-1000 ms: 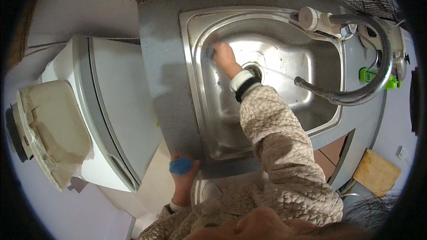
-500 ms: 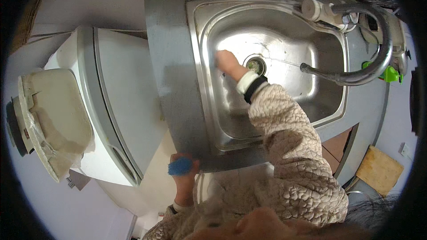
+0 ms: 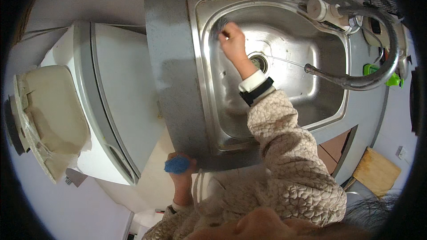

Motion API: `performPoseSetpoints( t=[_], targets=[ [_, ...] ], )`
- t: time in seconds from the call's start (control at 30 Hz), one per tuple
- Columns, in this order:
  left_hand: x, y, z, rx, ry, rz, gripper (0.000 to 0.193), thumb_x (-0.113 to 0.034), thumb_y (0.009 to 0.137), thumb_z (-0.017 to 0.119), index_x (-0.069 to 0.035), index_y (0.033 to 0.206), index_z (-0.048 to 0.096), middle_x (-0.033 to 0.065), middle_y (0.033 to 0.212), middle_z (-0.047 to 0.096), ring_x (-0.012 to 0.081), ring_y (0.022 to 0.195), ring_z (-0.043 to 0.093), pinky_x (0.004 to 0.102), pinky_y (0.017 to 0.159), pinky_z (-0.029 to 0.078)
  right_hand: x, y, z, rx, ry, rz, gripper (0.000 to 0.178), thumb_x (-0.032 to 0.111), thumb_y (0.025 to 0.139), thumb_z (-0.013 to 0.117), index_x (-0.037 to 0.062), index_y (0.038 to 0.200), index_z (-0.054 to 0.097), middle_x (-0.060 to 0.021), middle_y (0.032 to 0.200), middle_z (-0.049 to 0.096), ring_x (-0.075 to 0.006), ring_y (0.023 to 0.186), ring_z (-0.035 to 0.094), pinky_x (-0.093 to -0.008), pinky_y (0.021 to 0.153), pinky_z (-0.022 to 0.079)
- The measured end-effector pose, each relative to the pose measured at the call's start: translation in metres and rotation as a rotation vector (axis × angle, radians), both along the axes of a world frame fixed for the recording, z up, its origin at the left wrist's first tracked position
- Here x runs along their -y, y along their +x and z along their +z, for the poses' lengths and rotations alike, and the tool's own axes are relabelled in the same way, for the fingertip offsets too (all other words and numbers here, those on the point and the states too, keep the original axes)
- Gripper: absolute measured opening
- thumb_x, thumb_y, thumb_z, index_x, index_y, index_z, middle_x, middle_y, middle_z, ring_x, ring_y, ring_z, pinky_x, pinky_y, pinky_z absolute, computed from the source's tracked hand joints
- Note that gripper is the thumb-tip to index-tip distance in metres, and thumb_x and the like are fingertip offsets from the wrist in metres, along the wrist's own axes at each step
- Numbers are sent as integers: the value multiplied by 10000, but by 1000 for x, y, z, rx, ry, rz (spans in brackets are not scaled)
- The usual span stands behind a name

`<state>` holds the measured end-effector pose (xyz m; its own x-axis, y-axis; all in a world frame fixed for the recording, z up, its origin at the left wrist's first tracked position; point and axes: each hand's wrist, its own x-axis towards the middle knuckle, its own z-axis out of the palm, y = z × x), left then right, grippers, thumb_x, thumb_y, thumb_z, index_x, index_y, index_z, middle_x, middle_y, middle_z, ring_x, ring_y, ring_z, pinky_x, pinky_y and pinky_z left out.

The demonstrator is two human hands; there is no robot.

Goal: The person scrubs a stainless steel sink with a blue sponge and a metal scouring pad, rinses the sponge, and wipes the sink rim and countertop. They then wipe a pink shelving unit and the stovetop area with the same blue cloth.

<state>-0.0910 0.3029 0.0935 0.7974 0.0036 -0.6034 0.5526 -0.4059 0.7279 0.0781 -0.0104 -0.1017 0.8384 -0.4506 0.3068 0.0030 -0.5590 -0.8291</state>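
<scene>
My right hand [image 3: 234,44] is inside the steel sink [image 3: 284,90], close to its far left wall. Its fingers are curled in, and whether anything is between them is hidden. Just below the wrist lies the round drain [image 3: 258,63]. A thin stream of water [image 3: 284,60] runs toward it from the end of the curved flexible faucet [image 3: 378,78]. Down at the counter's near left corner, my left hand [image 3: 181,182] grips a blue scouring pad [image 3: 176,164], held outside the sink.
A grey counter [image 3: 171,93] surrounds the sink. To the left stands a white fridge [image 3: 126,89] with a beige lidded container [image 3: 55,115] on top. A green item [image 3: 394,80] sits behind the faucet. A wooden board [image 3: 377,171] is at the lower right.
My right hand has moved up along the sink's left side, toward the far corner. My left hand, still holding the pad, has stayed nearly in place.
</scene>
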Motion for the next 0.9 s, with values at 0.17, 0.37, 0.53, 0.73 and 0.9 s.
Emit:
performPoseSetpoints(
  t=[0.17, 0.37, 0.53, 0.73, 0.9],
  targets=[
    [10, 6, -8, 55, -43, -51, 392, -43, 626, 733, -56, 926, 481, 20, 749, 552, 115, 673, 526, 264, 600, 442, -10, -28, 26, -549, -149, 607, 115, -24, 622, 559, 15, 731, 563, -171, 797, 559, -350, 745, 557, -408, 653, 450],
    [22, 14, -4, 202, 27, -254, 389, -65, 622, 736, -61, 913, 478, 32, 762, 557, 121, 671, 522, 268, 596, 432, 12, -1, -4, -185, -177, 130, 138, -21, 601, 542, -21, 728, 595, -218, 773, 592, -378, 715, 564, -407, 672, 465],
    [19, 11, -6, 164, -24, -127, 347, -52, 627, 718, -68, 875, 476, 30, 759, 548, 124, 663, 517, 269, 575, 427, 69, 20, -84, -33, 457, -799, 41, -10, 750, 530, -12, 772, 564, -119, 690, 608, -177, 608, 553, -282, 547, 459],
    [6, 10, -7, 78, 43, -113, 344, -52, 627, 719, -69, 872, 479, 29, 770, 546, 116, 673, 515, 258, 571, 424, -12, -15, -81, -226, -48, 10, 75, -11, 686, 523, 46, 724, 552, -180, 736, 588, -351, 727, 580, -411, 671, 456],
    [14, 3, -2, 7, -47, 6, 361, -46, 630, 717, -63, 901, 478, 27, 775, 547, 109, 674, 515, 250, 581, 425, -25, -57, 3, -902, -195, 738, 80, 43, 710, 538, 47, 758, 602, -160, 775, 604, -321, 784, 590, -402, 704, 467]
  ],
)
